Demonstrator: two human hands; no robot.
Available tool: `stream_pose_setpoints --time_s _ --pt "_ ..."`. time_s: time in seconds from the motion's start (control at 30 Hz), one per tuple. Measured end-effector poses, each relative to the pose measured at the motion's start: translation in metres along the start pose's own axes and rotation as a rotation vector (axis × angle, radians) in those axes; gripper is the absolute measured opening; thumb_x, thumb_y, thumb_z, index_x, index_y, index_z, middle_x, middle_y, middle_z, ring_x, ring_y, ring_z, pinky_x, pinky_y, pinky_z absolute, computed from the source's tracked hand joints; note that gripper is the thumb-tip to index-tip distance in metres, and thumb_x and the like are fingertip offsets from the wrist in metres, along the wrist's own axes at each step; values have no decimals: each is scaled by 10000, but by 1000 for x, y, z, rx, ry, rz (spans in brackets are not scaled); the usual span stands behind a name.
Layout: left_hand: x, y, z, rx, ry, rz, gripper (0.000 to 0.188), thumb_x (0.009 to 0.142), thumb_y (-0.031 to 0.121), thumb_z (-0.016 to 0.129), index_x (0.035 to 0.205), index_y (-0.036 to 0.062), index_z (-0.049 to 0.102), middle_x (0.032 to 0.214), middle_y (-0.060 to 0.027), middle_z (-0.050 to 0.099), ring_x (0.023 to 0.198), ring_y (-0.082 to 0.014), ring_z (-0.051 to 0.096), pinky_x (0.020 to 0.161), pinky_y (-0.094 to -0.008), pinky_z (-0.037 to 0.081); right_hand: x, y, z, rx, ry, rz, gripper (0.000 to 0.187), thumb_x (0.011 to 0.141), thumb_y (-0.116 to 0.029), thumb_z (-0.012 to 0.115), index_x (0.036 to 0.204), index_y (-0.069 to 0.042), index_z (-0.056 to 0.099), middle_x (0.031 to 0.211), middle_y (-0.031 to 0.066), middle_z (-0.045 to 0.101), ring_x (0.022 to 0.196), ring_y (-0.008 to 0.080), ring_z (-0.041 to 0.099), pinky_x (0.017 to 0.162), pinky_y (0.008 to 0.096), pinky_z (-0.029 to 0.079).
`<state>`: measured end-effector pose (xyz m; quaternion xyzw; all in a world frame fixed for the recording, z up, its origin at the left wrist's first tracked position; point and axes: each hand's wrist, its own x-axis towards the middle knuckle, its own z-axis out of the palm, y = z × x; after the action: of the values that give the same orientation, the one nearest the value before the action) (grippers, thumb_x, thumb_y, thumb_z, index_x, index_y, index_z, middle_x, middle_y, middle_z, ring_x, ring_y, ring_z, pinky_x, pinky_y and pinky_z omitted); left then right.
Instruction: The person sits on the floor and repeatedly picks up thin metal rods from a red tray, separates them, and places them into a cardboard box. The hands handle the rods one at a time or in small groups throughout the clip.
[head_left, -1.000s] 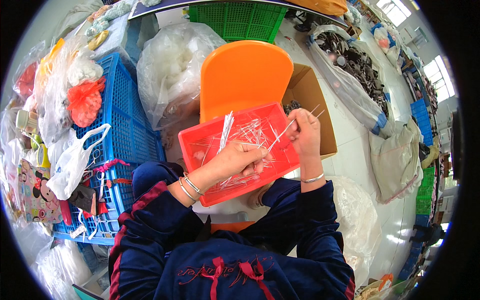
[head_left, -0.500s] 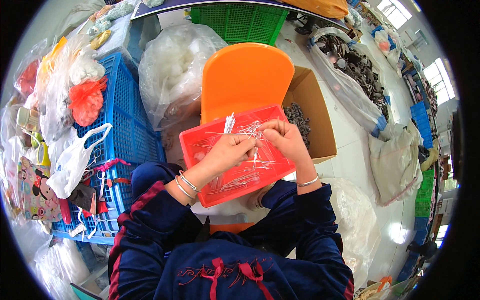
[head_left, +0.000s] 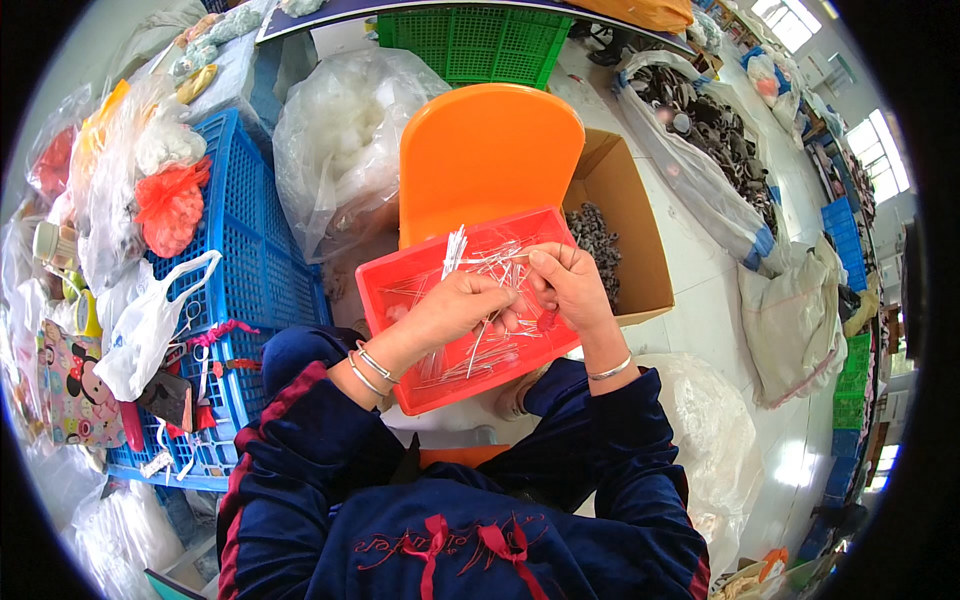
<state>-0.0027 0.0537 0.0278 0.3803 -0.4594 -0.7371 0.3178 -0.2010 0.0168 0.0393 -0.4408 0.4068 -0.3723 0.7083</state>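
A shallow red plastic tray (head_left: 395, 392) sits in front of my lap, holding many thin white wire-like strips (head_left: 480, 355) in loose heaps. Above it, my left hand (head_left: 462, 305) is closed, thumb against fingers, with a thin white strip slanting down from the fingertips. Close by on the right, my right hand (head_left: 568, 282) pinches at another thin pale strip, its fingertips a short way from the left ones. A denser bundle of white strips (head_left: 454, 250) sticks up beyond my left hand; whether that hand touches it is hidden.
An orange chair (head_left: 490, 165) stands just beyond the tray, beside an open cardboard box (head_left: 640, 235) with grey pieces. Blue crates (head_left: 240, 210) hung with bags and scissors rise at left. A clear bag of white stuffing (head_left: 350, 150) and an open sack of dark pieces (head_left: 700, 130) lie around.
My hands have drawn slightly apart, the right fingers curling in more. A thin strip under my left fingers now slants down to the left instead of hanging nearly straight.
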Motion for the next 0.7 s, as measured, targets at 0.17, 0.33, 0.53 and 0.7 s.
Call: stream_pose_setpoints --time_s 0.17,0.33,0.53,0.7 --pt "2 5 -2 170 7 14 312 948 294 540 953 37 718 726 -20 671 563 -34 500 526 -180 374 1 6 -2 136 -29 -3 181 959 -201 585 914 -34 638 623 -43 491 474 21 349 427 193 277" --pt "-2 12 -2 59 2 -91 280 947 276 554 930 52 720 684 -7 654 536 -20 461 476 -173 346 0 1 -1 125 -79 -1 219 969 -217 565 954 -11 636 651 -38 496 469 26 335 433 194 272" --pt "-2 9 -3 54 1 -52 264 948 271 569 909 57 718 675 -5 649 528 -23 459 472 -174 353 -1 -2 -7 133 -213 67 288 983 -242 538 1033 17 652 687 -32 516 473 26 327 438 194 266" --pt "-4 12 -1 68 -9 -53 267 949 274 573 922 54 722 670 -2 644 519 -28 462 466 -182 357 -4 -6 -6 137 -202 76 271 983 -230 540 1010 13 657 690 -28 532 478 30 341 443 199 269"
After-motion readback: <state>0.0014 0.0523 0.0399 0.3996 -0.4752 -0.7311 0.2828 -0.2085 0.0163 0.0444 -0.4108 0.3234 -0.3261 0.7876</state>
